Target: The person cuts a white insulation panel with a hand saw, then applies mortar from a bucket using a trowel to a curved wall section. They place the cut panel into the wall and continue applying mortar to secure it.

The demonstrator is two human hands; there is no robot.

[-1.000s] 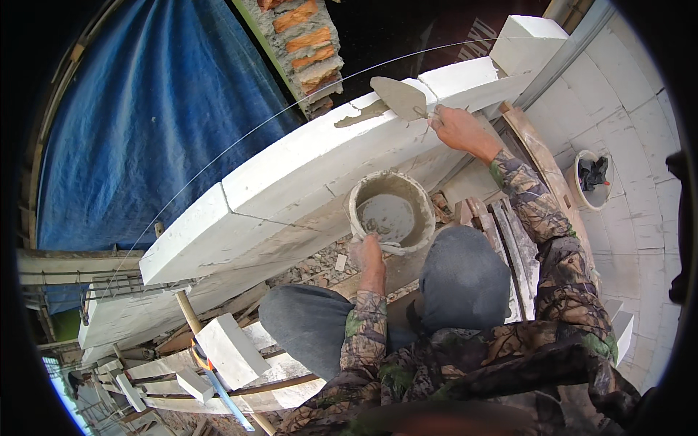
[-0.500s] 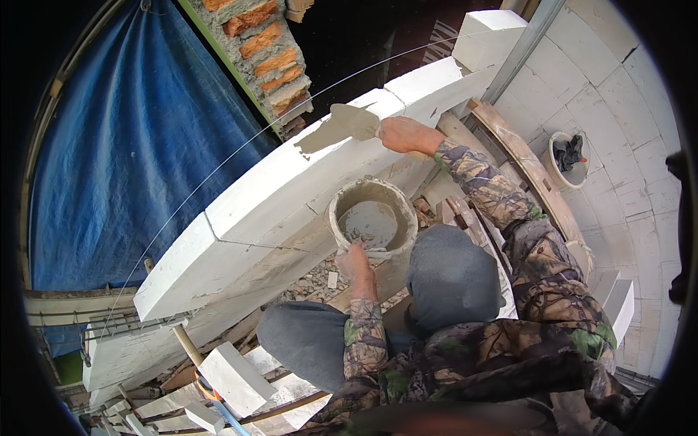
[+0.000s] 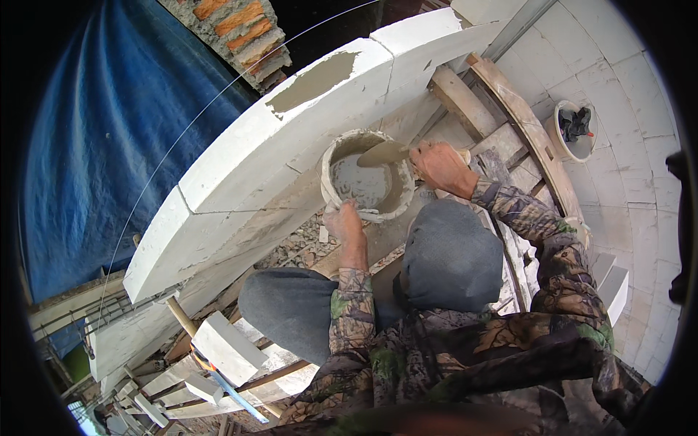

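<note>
My left hand (image 3: 346, 221) grips the near rim of a round, mortar-caked bucket (image 3: 329, 171) with grey slurry inside. My right hand (image 3: 442, 163) is closed on a trowel (image 3: 378, 154), whose blade is tipped over the inside of the bucket. Beyond them runs a long wall of white blocks (image 3: 225, 163), with a grey patch of wet mortar (image 3: 313, 80) on its top. A thin string stretches along the far side of that wall.
Blue tarp (image 3: 109, 145) and broken brickwork (image 3: 243, 33) lie beyond the wall. Right are wooden planks (image 3: 523, 131), a white pail (image 3: 576, 149) with dark items, and a block wall (image 3: 640, 218). Loose white blocks (image 3: 225, 349) sit lower left, beside a handled tool. My knees are below the bucket.
My right hand has brought the trowel down from the wall top into the bucket. A larger mortar patch shows on the wall. The view has shifted somewhat.
</note>
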